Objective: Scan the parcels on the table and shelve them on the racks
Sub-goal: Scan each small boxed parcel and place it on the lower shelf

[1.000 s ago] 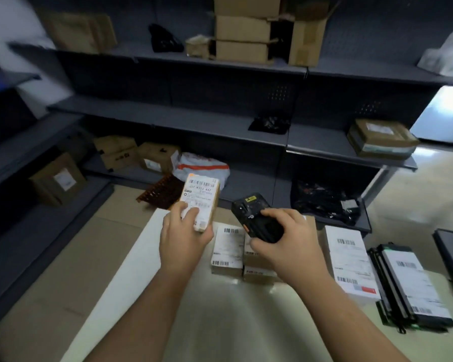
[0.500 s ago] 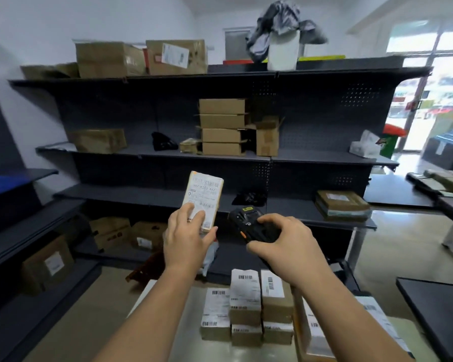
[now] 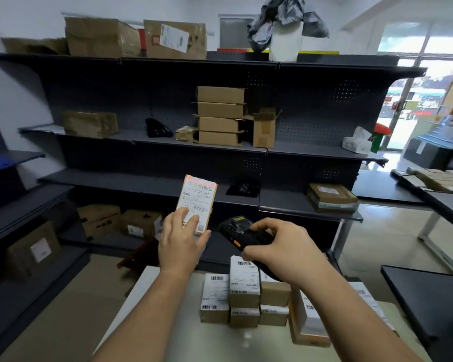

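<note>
Left hand grips small brown cardboard parcel with white barcode label upright, long axis vertical, label toward camera, just left of and above black handheld scanner clutched in right hand, over worktop, dark racks beyond.

We recorded the held parcel as tan cardboard under a white label with black barcodes and a red line across its top. The scanner was black with an orange button. The racks were dark grey, their back panels dot-perforated.
</note>
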Motion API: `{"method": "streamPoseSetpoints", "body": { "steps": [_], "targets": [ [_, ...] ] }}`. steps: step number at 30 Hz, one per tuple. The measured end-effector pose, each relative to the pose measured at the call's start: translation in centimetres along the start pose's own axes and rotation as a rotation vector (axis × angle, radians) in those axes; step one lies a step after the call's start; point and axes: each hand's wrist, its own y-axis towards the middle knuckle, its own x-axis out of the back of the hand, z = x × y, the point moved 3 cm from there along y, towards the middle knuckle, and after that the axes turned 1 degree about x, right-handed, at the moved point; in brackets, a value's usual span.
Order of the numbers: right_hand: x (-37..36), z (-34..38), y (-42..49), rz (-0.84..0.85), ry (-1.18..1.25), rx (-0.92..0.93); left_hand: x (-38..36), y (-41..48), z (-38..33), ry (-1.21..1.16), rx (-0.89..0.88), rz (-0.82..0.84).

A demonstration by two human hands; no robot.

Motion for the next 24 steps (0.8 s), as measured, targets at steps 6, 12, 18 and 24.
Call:
{"method": "streamPoseSetpoints", "body": {
  "steps": [6,12,18,24],
  "targets": [
    [0.7,0.0,-0.1,0.012,0.051,0.001,0.0,1.0,-0.3,0.007,-0.022,0.004],
    [2.1,-1.1,0.4,0.014,0.114,-0.016,-0.2,2.4,-2.0,0.011,-0.034,0.014],
    [3.9,-2.5,1.2,0.067,0.089,-0.01,-0.2,3.2,-3.7,0.037,-0.044,-0.013],
    [4.9,-4.0,1.1,0.15,0.071,0.022,-0.3,2.8,-5.1,0.082,-0.045,-0.029]
  ]
}}
